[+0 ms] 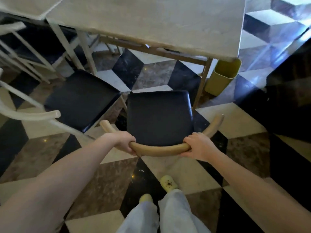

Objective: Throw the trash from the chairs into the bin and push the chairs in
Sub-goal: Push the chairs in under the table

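A wooden chair (pixel 159 115) with a dark padded seat stands in front of me, facing the pale marble table (pixel 151 21). Its curved tan backrest rail (pixel 159 149) is nearest me. My left hand (pixel 125 142) grips the rail's left part and my right hand (pixel 197 146) grips its right part. The seat is bare, with no trash on it. A yellow-green bin (pixel 222 76) stands on the floor beside the table's right front leg. A second chair (pixel 80 100) with a dark seat and a pale frame stands to the left, angled, its seat also bare.
More pale-framed chairs (pixel 25 52) crowd the far left beside another table. The floor is a cube-pattern of black, white and brown tiles. A dark wall or counter (pixel 289 98) runs along the right. My feet in yellow shoes (pixel 168 183) stand just behind the chair.
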Motion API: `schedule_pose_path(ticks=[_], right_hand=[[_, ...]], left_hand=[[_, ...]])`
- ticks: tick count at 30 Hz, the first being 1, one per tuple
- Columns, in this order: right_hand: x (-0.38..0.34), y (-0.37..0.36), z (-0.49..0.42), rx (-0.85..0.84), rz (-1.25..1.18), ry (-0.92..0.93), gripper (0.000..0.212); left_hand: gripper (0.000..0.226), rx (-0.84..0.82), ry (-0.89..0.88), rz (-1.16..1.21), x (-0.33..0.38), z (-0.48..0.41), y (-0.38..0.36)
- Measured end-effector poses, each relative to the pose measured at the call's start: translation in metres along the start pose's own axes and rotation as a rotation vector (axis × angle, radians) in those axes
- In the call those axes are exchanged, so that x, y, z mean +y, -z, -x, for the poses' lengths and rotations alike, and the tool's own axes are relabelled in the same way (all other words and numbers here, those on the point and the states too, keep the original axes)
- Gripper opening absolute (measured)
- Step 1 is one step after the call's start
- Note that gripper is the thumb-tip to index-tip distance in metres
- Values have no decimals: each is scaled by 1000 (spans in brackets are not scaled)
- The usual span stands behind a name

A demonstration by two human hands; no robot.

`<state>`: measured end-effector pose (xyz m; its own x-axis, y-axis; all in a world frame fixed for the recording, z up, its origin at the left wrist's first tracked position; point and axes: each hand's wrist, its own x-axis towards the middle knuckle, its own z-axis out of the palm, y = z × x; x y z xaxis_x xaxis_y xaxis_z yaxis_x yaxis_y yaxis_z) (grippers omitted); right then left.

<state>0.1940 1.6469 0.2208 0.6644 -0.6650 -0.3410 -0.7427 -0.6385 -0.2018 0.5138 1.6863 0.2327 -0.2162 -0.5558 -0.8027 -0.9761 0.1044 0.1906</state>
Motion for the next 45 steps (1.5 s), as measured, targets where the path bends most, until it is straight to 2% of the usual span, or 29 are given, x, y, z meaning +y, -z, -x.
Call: schedule_pose_path(ticks=[4,8,15,22,31,39,45], right_hand=[[16,-2,7,3,-43,-9,52],[17,-1,-1,41,-91,18,50],[43,32,-33,94,-144,8,47],[88,52,-66,83,-195,-73,42],[123,55,-119,142,-208,-176,45],[136,70,-178,241,-263,-320,46],[132,83,-212,280,-251,-399,47]], left_hand=[[23,-4,-35,-27,-3,-2,3],[22,-57,-48,-19,-9,-1,20],[27,-29,-62,-54,-22,-12,89],[31,41,-87,-151,-20,-48,148],[30,27,-212,-253,-43,-102,227],[35,64,-331,-353,-74,-143,315],[41,68,-403,-555,-99,-178,360]])
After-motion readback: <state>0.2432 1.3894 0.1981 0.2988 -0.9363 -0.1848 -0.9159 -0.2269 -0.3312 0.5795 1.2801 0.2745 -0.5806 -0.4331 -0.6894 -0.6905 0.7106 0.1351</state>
